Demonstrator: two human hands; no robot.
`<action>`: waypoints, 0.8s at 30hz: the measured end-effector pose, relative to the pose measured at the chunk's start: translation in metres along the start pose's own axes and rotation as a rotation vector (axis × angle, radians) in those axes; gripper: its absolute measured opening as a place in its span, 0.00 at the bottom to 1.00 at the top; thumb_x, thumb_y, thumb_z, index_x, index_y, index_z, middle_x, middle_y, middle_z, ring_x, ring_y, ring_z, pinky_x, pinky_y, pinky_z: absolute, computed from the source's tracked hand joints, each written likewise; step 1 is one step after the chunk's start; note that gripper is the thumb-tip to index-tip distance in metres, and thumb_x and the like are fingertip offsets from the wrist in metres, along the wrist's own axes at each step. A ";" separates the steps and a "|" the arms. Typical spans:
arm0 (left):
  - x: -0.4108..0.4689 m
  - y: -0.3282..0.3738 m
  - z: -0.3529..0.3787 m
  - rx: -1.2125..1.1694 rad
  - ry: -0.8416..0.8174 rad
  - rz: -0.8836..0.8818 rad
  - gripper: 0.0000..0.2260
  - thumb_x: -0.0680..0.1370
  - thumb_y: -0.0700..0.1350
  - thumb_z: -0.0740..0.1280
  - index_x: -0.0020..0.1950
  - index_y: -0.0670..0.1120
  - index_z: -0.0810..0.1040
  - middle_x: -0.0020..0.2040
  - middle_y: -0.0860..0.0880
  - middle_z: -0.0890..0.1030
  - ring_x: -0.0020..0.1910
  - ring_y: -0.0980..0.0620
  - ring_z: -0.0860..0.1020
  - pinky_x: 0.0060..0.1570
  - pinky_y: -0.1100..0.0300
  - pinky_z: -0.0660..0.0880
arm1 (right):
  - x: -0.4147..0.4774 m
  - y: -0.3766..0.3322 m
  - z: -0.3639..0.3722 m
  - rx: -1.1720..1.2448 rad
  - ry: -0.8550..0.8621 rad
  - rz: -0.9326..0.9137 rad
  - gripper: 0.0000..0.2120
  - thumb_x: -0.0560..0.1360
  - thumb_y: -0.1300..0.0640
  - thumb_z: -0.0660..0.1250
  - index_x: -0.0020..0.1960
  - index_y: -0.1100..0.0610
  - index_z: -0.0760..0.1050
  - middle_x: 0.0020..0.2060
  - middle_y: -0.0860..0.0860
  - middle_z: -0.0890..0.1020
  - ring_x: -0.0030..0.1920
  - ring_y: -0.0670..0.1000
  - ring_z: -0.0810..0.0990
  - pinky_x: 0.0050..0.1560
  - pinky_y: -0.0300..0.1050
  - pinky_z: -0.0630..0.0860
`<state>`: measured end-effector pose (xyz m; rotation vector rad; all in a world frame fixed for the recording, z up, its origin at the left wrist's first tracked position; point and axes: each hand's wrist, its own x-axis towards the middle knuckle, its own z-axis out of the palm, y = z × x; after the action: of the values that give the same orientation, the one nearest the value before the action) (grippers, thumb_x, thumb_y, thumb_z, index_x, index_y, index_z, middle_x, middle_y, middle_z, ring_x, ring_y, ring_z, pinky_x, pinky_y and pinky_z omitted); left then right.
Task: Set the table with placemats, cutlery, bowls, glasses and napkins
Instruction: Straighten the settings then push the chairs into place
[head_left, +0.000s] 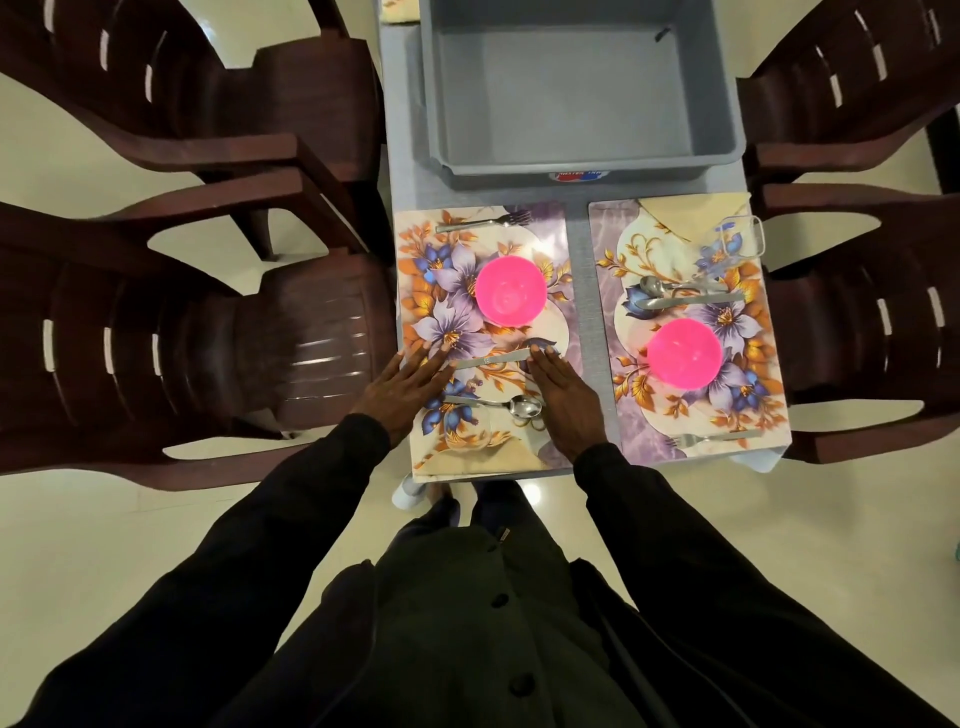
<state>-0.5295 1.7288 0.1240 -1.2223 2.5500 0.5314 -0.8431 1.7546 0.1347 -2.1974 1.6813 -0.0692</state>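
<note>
Head view. Both settings look complete; the step in hand, as I judge it, is final squaring of cutlery.

- Left hand (405, 387) and right hand (563, 395) lie flat, fingers straight, gripping nothing. Their fingertips meet opposite ends of the steel table knife (491, 359).
- The knife lies crosswise on the left floral plastic placemat (415, 291), between the round pink plastic bowl (510, 291) and the steel spoon (498, 405).
- The clear drinking glass (467, 431) stands just beside the spoon.

Next move, judged: light nudges only, keeping the knife parallel to the spoon.

Room:
- The placemat's near and left edges run along the table edge.
- A brown plastic chair (311, 353) stands close on the left.
- An empty grey plastic tub (576, 88) sits beyond the placemats.
</note>
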 end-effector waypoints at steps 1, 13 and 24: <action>0.000 0.001 0.001 -0.005 -0.004 0.000 0.48 0.73 0.53 0.78 0.82 0.49 0.51 0.83 0.43 0.54 0.81 0.38 0.53 0.78 0.39 0.56 | 0.000 -0.001 0.000 -0.001 -0.010 0.012 0.30 0.76 0.66 0.65 0.78 0.60 0.66 0.77 0.57 0.68 0.78 0.57 0.64 0.76 0.51 0.65; -0.001 0.003 0.001 -0.020 -0.068 -0.053 0.49 0.75 0.64 0.71 0.82 0.50 0.43 0.84 0.44 0.46 0.82 0.40 0.43 0.80 0.39 0.46 | 0.006 -0.007 -0.012 0.001 0.027 -0.006 0.35 0.70 0.69 0.76 0.75 0.63 0.70 0.74 0.59 0.72 0.74 0.59 0.71 0.72 0.53 0.69; -0.034 0.028 0.008 -0.184 0.030 -0.044 0.38 0.81 0.42 0.69 0.83 0.48 0.48 0.83 0.46 0.47 0.82 0.43 0.44 0.80 0.45 0.42 | -0.031 -0.009 -0.020 0.242 -0.010 0.010 0.26 0.72 0.63 0.75 0.69 0.61 0.75 0.65 0.59 0.79 0.66 0.60 0.77 0.63 0.57 0.78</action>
<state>-0.5305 1.7716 0.1358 -1.3531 2.5389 0.7575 -0.8492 1.7802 0.1619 -2.0069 1.5877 -0.2457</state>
